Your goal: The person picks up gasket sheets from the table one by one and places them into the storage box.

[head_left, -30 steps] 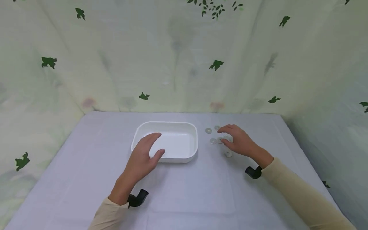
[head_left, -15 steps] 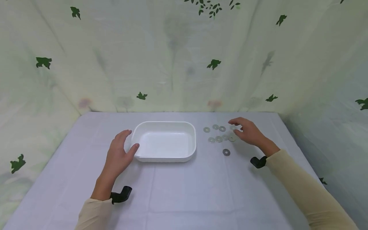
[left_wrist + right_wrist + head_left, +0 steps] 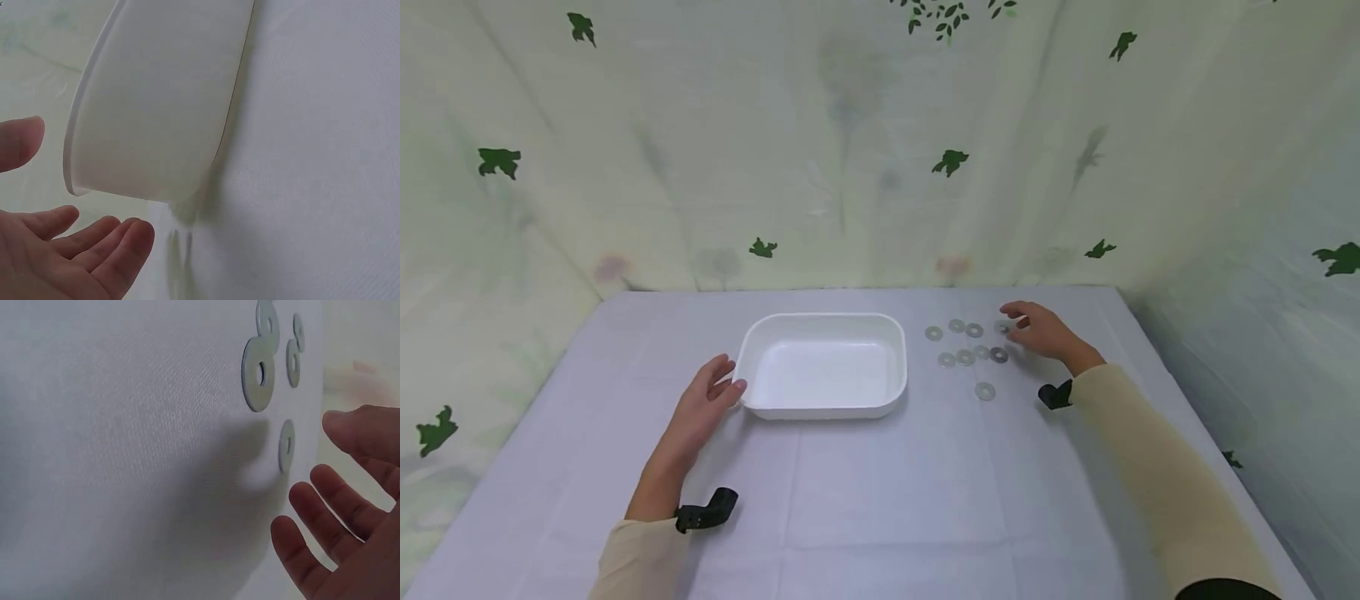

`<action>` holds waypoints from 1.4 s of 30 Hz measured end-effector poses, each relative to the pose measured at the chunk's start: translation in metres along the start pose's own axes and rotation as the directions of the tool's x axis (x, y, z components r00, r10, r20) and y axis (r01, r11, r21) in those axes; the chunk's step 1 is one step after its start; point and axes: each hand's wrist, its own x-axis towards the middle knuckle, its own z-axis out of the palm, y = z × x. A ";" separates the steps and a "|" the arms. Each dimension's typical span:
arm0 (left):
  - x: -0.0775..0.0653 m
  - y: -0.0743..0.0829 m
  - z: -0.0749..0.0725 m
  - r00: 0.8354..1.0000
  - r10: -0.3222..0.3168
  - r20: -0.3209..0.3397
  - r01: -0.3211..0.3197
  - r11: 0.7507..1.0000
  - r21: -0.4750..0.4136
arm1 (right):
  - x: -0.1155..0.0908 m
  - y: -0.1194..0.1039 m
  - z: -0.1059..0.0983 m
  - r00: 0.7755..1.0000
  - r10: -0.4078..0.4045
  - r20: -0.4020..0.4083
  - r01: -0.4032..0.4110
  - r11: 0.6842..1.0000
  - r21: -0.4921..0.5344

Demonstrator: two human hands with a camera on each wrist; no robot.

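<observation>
A white plastic tray (image 3: 823, 412) sits on the table. At its left end my left hand (image 3: 700, 404) has its fingers and thumb right beside the rim, loosely spread. In the left wrist view, the tray's outer wall (image 3: 150, 106) shows with a gap between thumb and fingers (image 3: 128, 253). Several flat metal washers lie to the right of the tray, with one washer (image 3: 984, 391) nearer the front. Low over the rightmost washer (image 3: 286, 447) hovers my right hand (image 3: 1041, 329). Its fingers are parted and hold nothing in the right wrist view.
A white cloth (image 3: 865, 500) covers the table, with light creases. Behind and at both sides hangs a pale curtain (image 3: 865, 167) with leaf prints. Each wrist carries a black camera mount, one at the left wrist (image 3: 709, 510).
My left hand has moved left, from over the tray to beside its left end. My right hand has shifted right and away from me, uncovering the washers. The washers stay on the table.
</observation>
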 end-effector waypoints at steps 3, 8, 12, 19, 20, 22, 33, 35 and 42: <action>0.000 -0.001 0.002 1.000 0.001 0.004 -0.001 1.000 -0.008 | 0.006 0.003 0.001 1.000 0.008 -0.002 -0.008 1.000 0.008; -0.001 -0.004 0.004 1.000 0.008 0.015 -0.008 1.000 0.011 | 0.013 0.007 0.003 1.000 0.013 -0.018 -0.013 1.000 0.005; -0.004 -0.006 0.004 0.999 0.038 0.025 -0.038 0.999 0.017 | 0.019 0.011 0.007 0.999 0.029 -0.034 -0.029 0.999 -0.019; -0.005 -0.008 0.007 0.997 0.077 0.030 -0.077 0.997 0.009 | 0.030 0.017 0.018 0.998 0.028 -0.059 -0.036 0.989 -0.146; -0.004 -0.007 0.008 0.997 0.074 0.032 -0.075 0.997 0.016 | 0.031 0.017 0.018 0.998 0.020 -0.060 -0.030 0.986 -0.164; -0.003 -0.007 0.009 0.997 0.068 0.038 -0.069 0.997 0.026 | 0.033 0.015 0.018 0.998 0.007 -0.058 -0.018 0.983 -0.185; -0.003 -0.009 0.010 0.995 0.085 0.056 -0.087 0.996 0.026 | 0.032 0.012 0.014 0.998 0.063 -0.022 -0.065 0.988 -0.138; -0.003 -0.009 0.009 0.994 0.088 0.059 -0.089 0.996 0.023 | 0.033 0.012 0.015 0.998 0.063 -0.018 -0.065 0.989 -0.135; -0.004 -0.008 0.009 0.994 0.089 0.060 -0.090 0.996 0.023 | 0.034 0.013 0.014 0.998 0.062 0.003 -0.061 0.989 -0.134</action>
